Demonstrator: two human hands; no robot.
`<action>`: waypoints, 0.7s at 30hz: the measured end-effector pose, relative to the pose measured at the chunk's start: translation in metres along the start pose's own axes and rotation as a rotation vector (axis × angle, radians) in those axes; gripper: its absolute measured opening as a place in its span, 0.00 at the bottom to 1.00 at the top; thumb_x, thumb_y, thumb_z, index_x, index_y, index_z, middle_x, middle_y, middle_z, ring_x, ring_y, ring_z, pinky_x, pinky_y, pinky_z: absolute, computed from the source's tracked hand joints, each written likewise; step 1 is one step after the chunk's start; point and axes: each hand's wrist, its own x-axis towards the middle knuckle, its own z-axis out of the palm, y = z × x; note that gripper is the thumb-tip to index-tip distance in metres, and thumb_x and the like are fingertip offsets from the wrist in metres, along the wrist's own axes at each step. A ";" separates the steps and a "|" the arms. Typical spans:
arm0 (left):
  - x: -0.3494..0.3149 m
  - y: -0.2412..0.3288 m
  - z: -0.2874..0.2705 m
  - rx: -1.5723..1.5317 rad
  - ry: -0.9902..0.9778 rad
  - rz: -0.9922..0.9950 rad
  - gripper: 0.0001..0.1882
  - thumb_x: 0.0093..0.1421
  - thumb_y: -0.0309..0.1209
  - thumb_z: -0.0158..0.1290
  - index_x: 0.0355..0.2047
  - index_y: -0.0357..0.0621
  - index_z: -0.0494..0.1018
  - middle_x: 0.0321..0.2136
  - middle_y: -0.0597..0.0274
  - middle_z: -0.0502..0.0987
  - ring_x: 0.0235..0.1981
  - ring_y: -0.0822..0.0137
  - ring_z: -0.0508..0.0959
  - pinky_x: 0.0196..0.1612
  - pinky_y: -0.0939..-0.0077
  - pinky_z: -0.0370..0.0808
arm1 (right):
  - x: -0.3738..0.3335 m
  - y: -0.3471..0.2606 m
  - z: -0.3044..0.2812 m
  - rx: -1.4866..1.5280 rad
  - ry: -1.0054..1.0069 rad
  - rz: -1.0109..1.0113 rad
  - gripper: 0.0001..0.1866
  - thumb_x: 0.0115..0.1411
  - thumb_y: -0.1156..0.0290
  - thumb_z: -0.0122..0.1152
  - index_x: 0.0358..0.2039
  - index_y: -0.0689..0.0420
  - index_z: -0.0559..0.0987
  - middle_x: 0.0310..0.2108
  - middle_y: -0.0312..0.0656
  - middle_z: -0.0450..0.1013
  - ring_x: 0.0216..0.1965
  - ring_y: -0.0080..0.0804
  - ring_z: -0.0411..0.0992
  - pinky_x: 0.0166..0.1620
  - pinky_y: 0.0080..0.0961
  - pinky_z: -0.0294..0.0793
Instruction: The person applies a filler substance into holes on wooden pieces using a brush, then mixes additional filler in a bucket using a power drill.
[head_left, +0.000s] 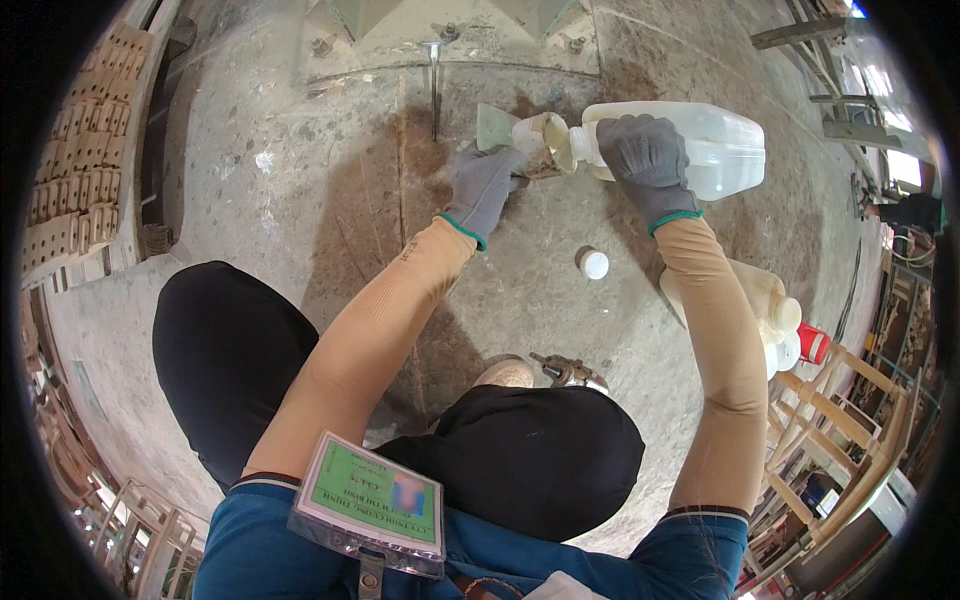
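My right hand (645, 165), in a grey glove with a green cuff, is closed round the handle of a translucent plastic jug (735, 150). The jug lies tipped on its side in the air or on the floor, I cannot tell which, its neck pointing left. Right at that neck is the open end of a stained, cup-like container (545, 145). My left hand (484, 188), gloved the same way, grips this container from its near left side; its fingertips are partly hidden. A flat pale green piece (494, 127) sticks out beyond the container's left end.
A white cap (594, 264) lies on the concrete floor. Near my foot is a metal tool (570, 371). A T-shaped metal tool (435, 85) lies before a bolted steel base (460, 50). More jugs (755, 290), a red object (813, 343) and wooden frames (840, 430) stand right; wooden parts (85, 150) are stacked left.
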 end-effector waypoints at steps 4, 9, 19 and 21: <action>-0.001 0.000 0.002 0.016 0.026 0.004 0.14 0.54 0.25 0.51 0.42 0.34 0.71 0.37 0.58 0.76 0.36 0.66 0.78 0.32 0.74 0.79 | -0.001 -0.001 0.000 -0.002 -0.009 0.002 0.01 0.44 0.73 0.59 0.21 0.54 0.76 0.16 0.39 0.71 0.19 0.33 0.73 0.20 0.31 0.66; -0.002 0.000 0.003 0.022 0.042 0.001 0.14 0.53 0.24 0.52 0.41 0.32 0.71 0.37 0.57 0.76 0.35 0.65 0.78 0.32 0.75 0.79 | -0.002 -0.002 0.002 -0.003 -0.009 0.002 0.01 0.44 0.73 0.59 0.21 0.54 0.76 0.15 0.39 0.71 0.19 0.33 0.72 0.20 0.31 0.66; 0.005 -0.010 -0.004 -0.005 0.029 0.004 0.14 0.54 0.25 0.50 0.41 0.33 0.72 0.35 0.58 0.76 0.33 0.67 0.77 0.32 0.74 0.79 | 0.001 -0.006 0.001 -0.021 -0.008 0.005 0.01 0.45 0.72 0.59 0.21 0.53 0.75 0.16 0.37 0.70 0.19 0.31 0.72 0.20 0.30 0.65; 0.006 -0.012 -0.004 0.003 0.023 0.010 0.13 0.55 0.25 0.50 0.41 0.34 0.72 0.35 0.59 0.76 0.32 0.67 0.77 0.31 0.75 0.79 | 0.000 -0.006 0.003 0.002 0.003 0.012 0.01 0.45 0.72 0.59 0.21 0.53 0.75 0.16 0.37 0.70 0.20 0.31 0.72 0.20 0.29 0.65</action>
